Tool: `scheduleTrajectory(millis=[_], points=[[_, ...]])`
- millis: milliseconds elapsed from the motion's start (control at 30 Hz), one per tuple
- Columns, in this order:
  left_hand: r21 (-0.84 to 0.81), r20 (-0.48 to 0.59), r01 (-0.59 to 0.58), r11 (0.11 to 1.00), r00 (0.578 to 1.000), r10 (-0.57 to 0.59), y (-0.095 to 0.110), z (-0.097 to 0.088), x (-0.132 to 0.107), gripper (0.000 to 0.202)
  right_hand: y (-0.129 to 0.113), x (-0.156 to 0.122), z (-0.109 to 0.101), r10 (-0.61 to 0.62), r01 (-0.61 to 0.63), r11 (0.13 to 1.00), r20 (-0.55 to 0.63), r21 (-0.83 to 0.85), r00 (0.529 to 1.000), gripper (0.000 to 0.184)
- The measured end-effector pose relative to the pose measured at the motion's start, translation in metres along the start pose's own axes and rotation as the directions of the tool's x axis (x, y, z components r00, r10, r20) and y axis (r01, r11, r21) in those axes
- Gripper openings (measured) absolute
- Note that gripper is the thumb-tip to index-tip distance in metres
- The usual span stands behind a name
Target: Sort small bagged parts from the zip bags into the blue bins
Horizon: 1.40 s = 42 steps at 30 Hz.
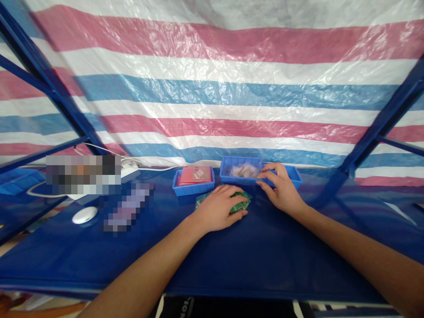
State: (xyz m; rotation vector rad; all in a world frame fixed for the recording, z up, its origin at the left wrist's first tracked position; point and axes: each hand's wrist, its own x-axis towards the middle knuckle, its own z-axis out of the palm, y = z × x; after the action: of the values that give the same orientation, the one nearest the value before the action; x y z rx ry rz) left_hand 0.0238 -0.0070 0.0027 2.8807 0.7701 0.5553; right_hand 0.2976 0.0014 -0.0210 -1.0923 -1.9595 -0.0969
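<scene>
My left hand (218,207) lies on the green circuit board (241,202) with its fingers spread. That hand covers much of the board, so I cannot tell whether more than one lies there. At the right front corner of a blue bin (241,179), the thumb and forefinger of my right hand (277,185) come together. Whether they pinch the rim or some small part is unclear. Inside this bin is a clear plastic bag (245,170) with small pale parts. Another blue bin (293,175) is partly hidden behind my right hand.
Left of the boards, a blue bin (194,189) holds pink packaging (188,175) with small parts. A white oval object (85,215) lies on the blue table (265,260) at left, near blurred items and cables. Blue metal posts and a striped sheet (232,92) stand behind.
</scene>
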Motion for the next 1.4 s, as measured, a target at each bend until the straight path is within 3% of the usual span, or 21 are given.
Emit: scheduleTrajectory(millis=[133,467,633,700,767,900,1000,1233,1400], points=[[0.005,-0.005,0.017,1.0,1.0,-0.017,0.0,-0.002,0.0,0.037,-0.011,-0.004,-0.008,0.044,-0.039,0.996,-0.066,0.084,0.997,0.013],[-0.009,-0.043,0.048,0.999,0.998,-0.049,-0.004,-0.003,-0.005,0.046,-0.022,-0.008,-0.039,0.121,-0.094,0.955,-0.079,0.281,0.989,0.01],[-0.078,-0.092,0.04,0.996,0.995,-0.047,0.002,-0.013,-0.007,0.088,-0.031,-0.005,-0.056,0.105,-0.07,0.925,-0.073,0.373,0.992,0.012],[-0.107,-0.089,0.049,0.993,0.994,-0.058,0.004,-0.016,-0.009,0.094,-0.035,-0.005,-0.063,0.089,-0.046,0.92,-0.094,0.389,0.992,0.014],[-0.138,-0.091,0.091,0.986,0.99,-0.104,0.005,-0.018,-0.011,0.102,-0.038,-0.004,-0.068,0.074,-0.024,0.916,-0.11,0.401,0.991,0.015],[-0.213,-0.146,0.19,0.958,0.964,-0.224,0.005,-0.019,-0.015,0.139,-0.043,-0.004,-0.074,0.024,0.023,0.905,-0.105,0.424,0.994,0.012],[-0.248,-0.14,0.142,0.958,0.974,-0.181,0.007,-0.02,-0.017,0.153,-0.044,-0.003,-0.074,-0.003,0.042,0.907,-0.092,0.42,0.996,0.013],[-0.262,-0.063,0.07,0.963,0.994,-0.089,0.019,-0.018,-0.016,0.146,-0.044,-0.003,-0.076,-0.008,0.022,0.934,-0.041,0.356,0.999,0.023],[-0.214,-0.031,-0.001,0.977,0.999,-0.006,0.023,-0.014,-0.014,0.131,-0.042,-0.006,-0.071,0.04,-0.004,0.924,-0.085,0.382,0.996,0.045]])
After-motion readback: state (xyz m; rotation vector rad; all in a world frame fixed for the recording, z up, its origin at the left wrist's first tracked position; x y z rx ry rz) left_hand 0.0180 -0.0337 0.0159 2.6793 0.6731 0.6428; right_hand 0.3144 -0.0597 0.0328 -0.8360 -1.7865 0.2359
